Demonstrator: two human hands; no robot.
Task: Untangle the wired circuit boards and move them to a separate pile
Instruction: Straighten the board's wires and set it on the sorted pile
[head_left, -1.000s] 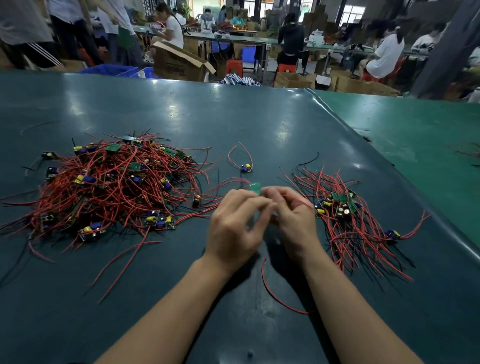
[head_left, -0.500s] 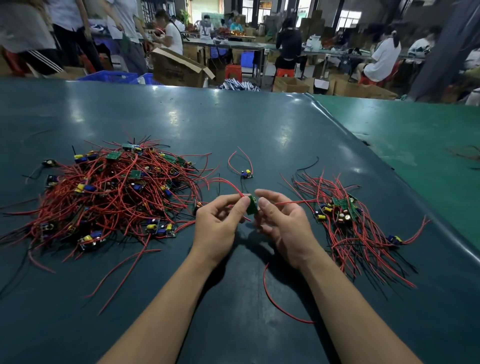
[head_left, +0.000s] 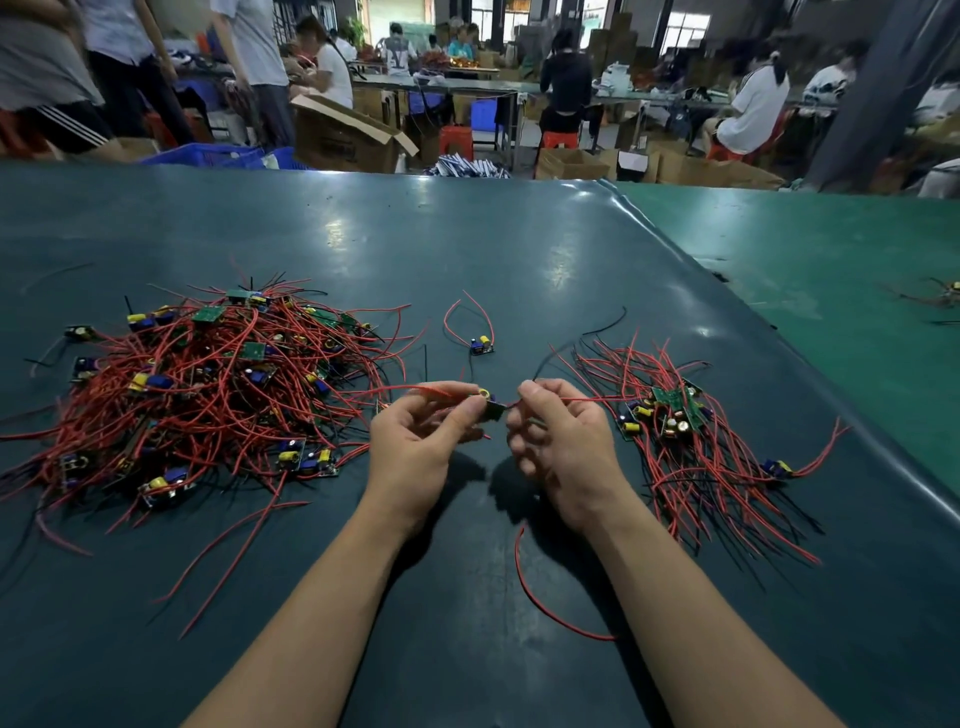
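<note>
A big tangled heap of small circuit boards with red wires (head_left: 197, 395) lies on the left of the dark green table (head_left: 467, 249). A smaller sorted pile (head_left: 680, 431) lies on the right. Between them, above the table, my left hand (head_left: 415, 447) pinches a small circuit board (head_left: 488, 405) with yellow and blue parts. My right hand (head_left: 561, 447) pinches a red wire (head_left: 587, 399) that runs from that board toward the right pile. Another red wire leads left from the board toward the heap.
A lone board with looped red wires (head_left: 480, 345) lies just beyond my hands. A loose red wire (head_left: 540, 597) curves on the table by my right forearm. A lighter green table (head_left: 831, 270) adjoins on the right. People and cardboard boxes (head_left: 343, 135) fill the background.
My hands have drawn apart. The board, earlier held between both hands, now sits at my left fingertips with its component side showing, and my right hand has slid out along a red wire.
</note>
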